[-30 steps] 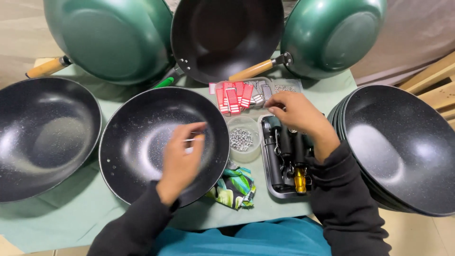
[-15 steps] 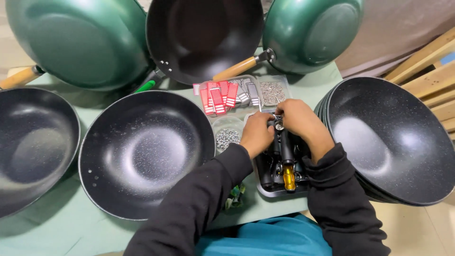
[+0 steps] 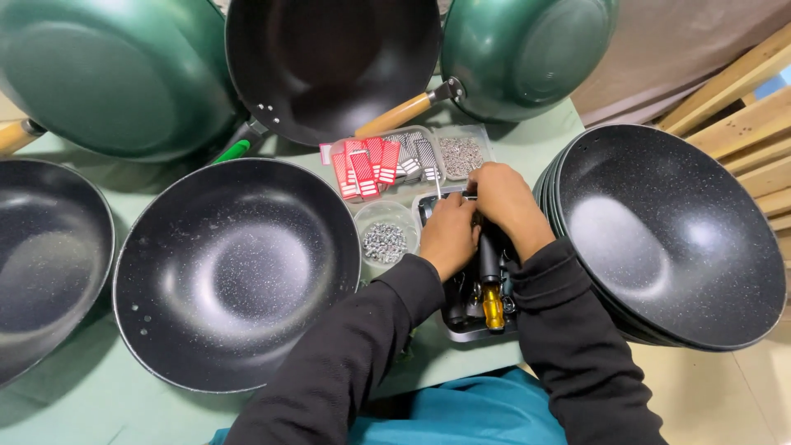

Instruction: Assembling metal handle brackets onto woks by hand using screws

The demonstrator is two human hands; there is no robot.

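Both hands, left (image 3: 447,235) and right (image 3: 508,202), curled together on a screwdriver (image 3: 489,276) in the tool tray (image 3: 461,330), 3 o'clock of screw cup (image 3: 385,241) | keep grip steady, tip seated | pan (image 3: 235,272) at 9 o'clock on surface (image 3: 58,404).

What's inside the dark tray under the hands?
The dark tray holds black-handled tools and one with a yellow tip. The left hand and right hand cover its far end.

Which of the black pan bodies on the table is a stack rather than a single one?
The black speckled pan bodies at the right edge: several nested rims show along their left side. The black pan in front of the left arm and the one at far left each lie singly.
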